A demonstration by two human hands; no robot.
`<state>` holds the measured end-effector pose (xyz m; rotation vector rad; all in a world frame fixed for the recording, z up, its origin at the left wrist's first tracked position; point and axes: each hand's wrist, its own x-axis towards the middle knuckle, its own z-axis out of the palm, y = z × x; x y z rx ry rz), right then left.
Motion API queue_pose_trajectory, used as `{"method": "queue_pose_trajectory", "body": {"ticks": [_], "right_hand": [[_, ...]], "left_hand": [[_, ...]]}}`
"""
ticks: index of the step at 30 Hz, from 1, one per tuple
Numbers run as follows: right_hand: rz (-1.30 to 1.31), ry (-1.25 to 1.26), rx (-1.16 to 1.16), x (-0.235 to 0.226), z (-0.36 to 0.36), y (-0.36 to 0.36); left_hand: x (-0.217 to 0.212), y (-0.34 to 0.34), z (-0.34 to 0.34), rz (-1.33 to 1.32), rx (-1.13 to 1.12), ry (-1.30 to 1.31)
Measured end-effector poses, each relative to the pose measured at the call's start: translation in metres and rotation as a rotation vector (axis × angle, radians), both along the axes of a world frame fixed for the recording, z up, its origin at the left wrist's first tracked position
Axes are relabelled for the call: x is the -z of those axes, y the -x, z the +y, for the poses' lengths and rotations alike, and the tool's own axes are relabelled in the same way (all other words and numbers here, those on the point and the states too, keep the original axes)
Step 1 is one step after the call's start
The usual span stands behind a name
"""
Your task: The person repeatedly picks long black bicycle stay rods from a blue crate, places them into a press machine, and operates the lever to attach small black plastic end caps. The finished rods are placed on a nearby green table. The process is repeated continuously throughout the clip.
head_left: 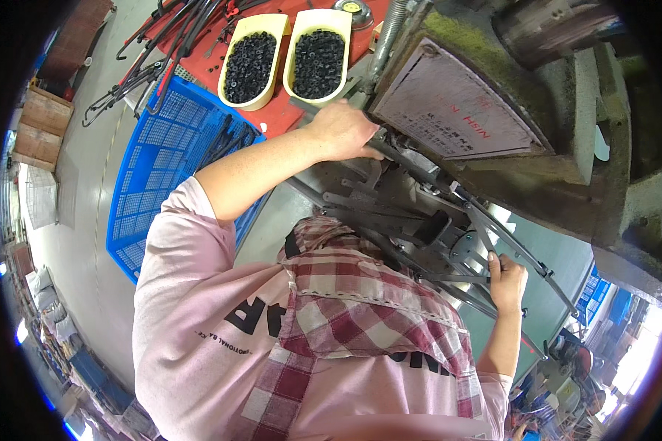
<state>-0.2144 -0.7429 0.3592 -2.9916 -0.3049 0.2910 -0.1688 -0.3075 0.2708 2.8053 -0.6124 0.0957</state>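
Observation:
My left hand (pixel 346 132) is closed around a dark metal tube (pixel 413 167) beneath the big machine. One end of the tube sticks out past my fingers toward the cream bins. Lower right, my right hand (pixel 508 283) is wrapped round a thin dark metal bar (pixel 482 229), thumb uppermost. The tube and the bar seem to belong to one jointed frame, with long rods running down to the right. Between my hands sits a round metal fixture (pixel 463 247) among several brackets and bars. Where the tube meets the machine is partly hidden.
A heavy, worn green machine (pixel 566 140) with a metal plate looms at upper right. Two cream bins (pixel 283 33) of small black parts stand on a red table (pixel 276 121). A blue crate (pixel 143 176) with black rods lies left, below bent black bars (pixel 176 44).

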Motion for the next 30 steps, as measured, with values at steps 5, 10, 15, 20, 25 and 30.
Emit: {"method": "queue_pose_trajectory", "body": {"ticks": [5, 10, 15, 20, 25, 30], "right_hand": [[0.054, 0.005, 0.057, -0.007, -0.013, -0.006], [0.113, 0.024, 0.11, 0.003, -0.024, -0.011], [0.141, 0.022, 0.108, 0.006, -0.027, -0.018], [0.07, 0.017, 0.02, 0.016, -0.036, -0.012], [0.142, -0.02, 0.058, 0.02, -0.041, -0.022], [0.141, -0.042, 0.01, 0.024, -0.037, -0.032]], "left_hand": [[-0.007, -0.01, -0.018, -0.238, -0.012, 0.11], [0.026, -0.018, -0.04, 0.143, 0.017, 0.833], [0.044, -0.023, -0.04, 0.14, 0.175, 0.834], [0.014, -0.01, -0.043, 0.559, 0.093, 1.389], [0.045, -0.007, -0.039, -0.021, 0.123, 0.863], [0.035, -0.005, -0.037, 0.425, 0.019, 1.362]]}}
